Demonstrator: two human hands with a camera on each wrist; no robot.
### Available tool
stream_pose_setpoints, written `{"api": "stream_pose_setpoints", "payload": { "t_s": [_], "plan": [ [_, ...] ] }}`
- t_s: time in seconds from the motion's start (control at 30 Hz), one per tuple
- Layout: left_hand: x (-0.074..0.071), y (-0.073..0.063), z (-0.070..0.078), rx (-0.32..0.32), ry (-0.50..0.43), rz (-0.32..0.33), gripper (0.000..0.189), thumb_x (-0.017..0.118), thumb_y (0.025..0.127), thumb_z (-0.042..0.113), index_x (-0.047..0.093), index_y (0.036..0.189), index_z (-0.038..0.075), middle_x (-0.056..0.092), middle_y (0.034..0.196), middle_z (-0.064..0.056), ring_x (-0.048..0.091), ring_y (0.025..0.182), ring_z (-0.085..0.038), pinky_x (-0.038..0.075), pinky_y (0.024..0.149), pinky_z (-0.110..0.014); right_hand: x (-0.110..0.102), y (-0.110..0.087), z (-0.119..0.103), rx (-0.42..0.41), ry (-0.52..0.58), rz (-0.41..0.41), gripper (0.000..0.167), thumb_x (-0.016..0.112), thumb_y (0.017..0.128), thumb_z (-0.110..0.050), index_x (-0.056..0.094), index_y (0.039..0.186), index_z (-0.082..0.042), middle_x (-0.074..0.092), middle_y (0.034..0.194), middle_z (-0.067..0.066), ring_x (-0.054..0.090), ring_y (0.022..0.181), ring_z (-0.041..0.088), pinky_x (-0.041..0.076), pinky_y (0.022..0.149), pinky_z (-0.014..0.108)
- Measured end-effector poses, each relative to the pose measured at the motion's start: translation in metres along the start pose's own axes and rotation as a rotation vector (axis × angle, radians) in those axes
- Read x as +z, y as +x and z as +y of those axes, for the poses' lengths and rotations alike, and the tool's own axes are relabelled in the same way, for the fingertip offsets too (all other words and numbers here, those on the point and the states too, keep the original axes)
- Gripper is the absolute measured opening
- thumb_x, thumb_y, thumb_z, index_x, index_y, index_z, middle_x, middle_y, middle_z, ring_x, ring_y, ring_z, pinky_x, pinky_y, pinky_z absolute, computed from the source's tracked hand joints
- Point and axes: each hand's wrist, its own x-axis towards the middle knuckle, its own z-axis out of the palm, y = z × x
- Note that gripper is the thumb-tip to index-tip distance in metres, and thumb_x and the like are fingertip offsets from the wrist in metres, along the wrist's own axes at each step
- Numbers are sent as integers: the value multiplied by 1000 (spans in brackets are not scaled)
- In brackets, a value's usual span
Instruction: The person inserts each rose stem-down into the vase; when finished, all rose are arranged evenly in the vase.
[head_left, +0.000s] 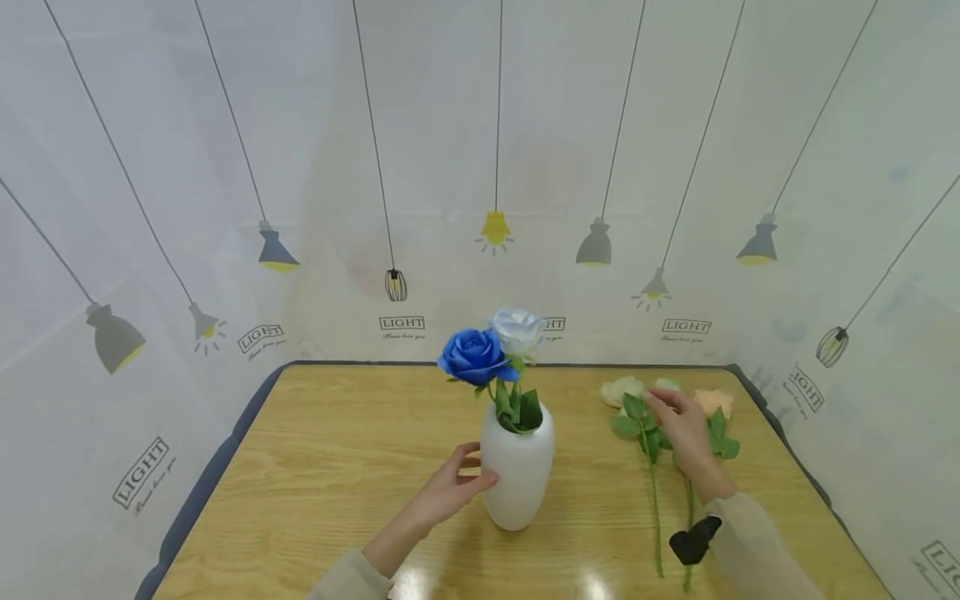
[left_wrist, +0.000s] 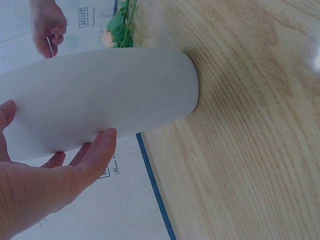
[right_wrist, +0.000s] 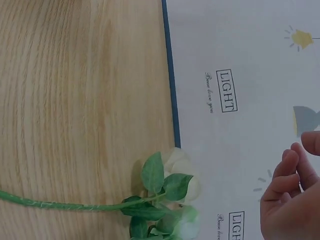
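A white vase (head_left: 517, 479) stands upright on the wooden table, holding a blue rose (head_left: 472, 357) and a whitish rose (head_left: 519, 330) with green leaves. My left hand (head_left: 453, 490) holds the side of the vase, its thumb toward the near face and the fingers round the left side. In the left wrist view, fingertips (left_wrist: 109, 136) touch the smooth wall. Over the loose roses at the right is my right hand (head_left: 681, 425), fingers loosely bent with nothing between them. A cream rose (head_left: 622, 392) lies just left of its fingertips, and a peach rose (head_left: 714, 403) lies to its right.
Green stems (head_left: 656, 517) of the loose roses run toward the table's near side. A pale green rose (right_wrist: 187, 224) lies beside the cream one. Behind the table (head_left: 337, 433) hangs a white cloth (head_left: 435, 167) printed with lamps; a dark edge borders the tabletop.
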Motion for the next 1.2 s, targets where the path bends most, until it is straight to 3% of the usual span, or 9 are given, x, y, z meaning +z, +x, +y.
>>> {"api": "stream_pose_setpoints", "payload": {
  "t_s": [0.07, 0.2, 0.33, 0.57, 0.7, 0.9, 1.03, 1.2],
  "plan": [
    [0, 0, -1, 3, 6, 3, 68, 60, 82, 41, 30, 133, 7, 40, 124, -20, 47, 106, -36, 42, 76, -48, -1, -11, -13, 56, -35, 8, 53, 52, 87, -41, 51, 118, 2, 51, 107, 9, 50, 78, 13, 42, 67, 26],
    [0, 1, -2, 3, 9, 4, 68, 60, 82, 41, 30, 133, 6, 41, 124, -21, 47, 105, -36, 42, 76, -48, -4, -15, -9, 134, -8, 25, 47, 51, 89, -35, 49, 119, 1, 55, 94, -1, 50, 70, 4, 41, 60, 22],
    [0, 2, -1, -6, 6, 1, 69, 60, 82, 42, 29, 133, 6, 40, 125, -21, 46, 106, -37, 42, 76, -49, -6, -12, 12, 195, 75, 43, 49, 52, 89, -33, 46, 121, 2, 58, 86, -8, 53, 66, 2, 40, 54, 22],
    [0, 2, -1, -8, 5, 0, 71, 59, 82, 42, 29, 134, 5, 39, 125, -21, 46, 107, -37, 41, 76, -49, -4, -9, 65, 255, 267, 72, 45, 60, 84, -33, 54, 115, -1, 60, 84, -8, 58, 69, 8, 46, 60, 31],
    [0, 1, -1, 1, 7, 5, 70, 60, 82, 41, 29, 134, 5, 39, 125, -21, 46, 106, -37, 42, 76, -49, 5, -17, 68, 307, 220, 131, 46, 58, 85, -30, 51, 118, 1, 57, 91, -1, 58, 68, 8, 47, 58, 29],
    [0, 2, -2, 9, 9, 6, 69, 60, 82, 41, 29, 133, 5, 40, 124, -21, 47, 105, -37, 42, 77, -48, 10, -29, 64, 353, 112, 113, 47, 49, 91, -25, 40, 126, 6, 48, 110, 19, 57, 77, 13, 45, 62, 28],
    [0, 2, -2, 7, 8, 4, 69, 60, 82, 41, 30, 133, 6, 40, 124, -21, 47, 105, -37, 42, 77, -48, 10, -32, 70, 380, 97, 96, 45, 49, 91, -22, 40, 125, 6, 55, 100, 20, 56, 77, 17, 44, 64, 32],
    [0, 1, 0, 3, 5, 1, 69, 60, 82, 41, 30, 133, 6, 40, 124, -21, 47, 105, -37, 42, 77, -48, 10, -33, 81, 408, 105, 94, 42, 53, 88, -17, 42, 121, 7, 57, 84, 8, 56, 68, 14, 44, 60, 31]
  ]
}}
